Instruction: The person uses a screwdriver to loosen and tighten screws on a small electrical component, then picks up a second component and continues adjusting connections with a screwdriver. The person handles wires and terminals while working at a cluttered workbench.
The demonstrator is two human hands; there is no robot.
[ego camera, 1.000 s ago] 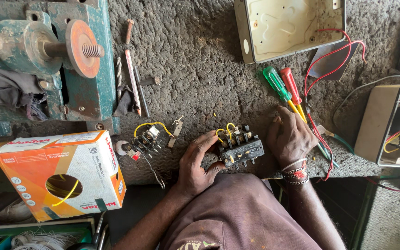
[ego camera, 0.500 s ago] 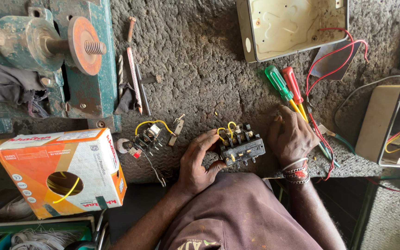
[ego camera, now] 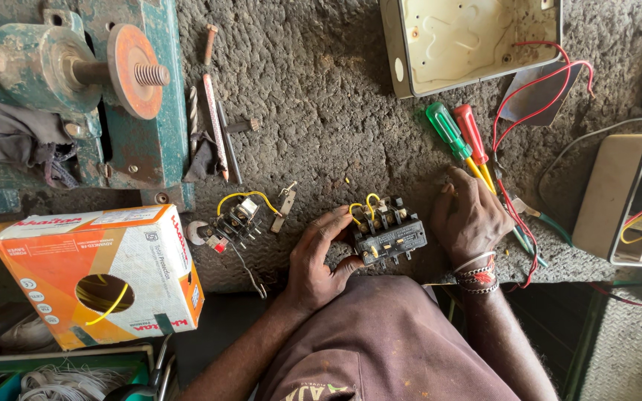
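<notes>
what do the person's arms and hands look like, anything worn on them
Both arms are bare to above the elbow, with no sleeves and no gloves on either hand. The right hand has a stack of beaded bracelets in red, white and dark colours at the wrist. The left hand wears nothing visible.

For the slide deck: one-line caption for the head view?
Left hand steadies a black terminal block; right hand rests beside the screwdrivers.

Rough grey bench top, glossy plastic screwdriver handles, matt black plastic switch block.
</notes>
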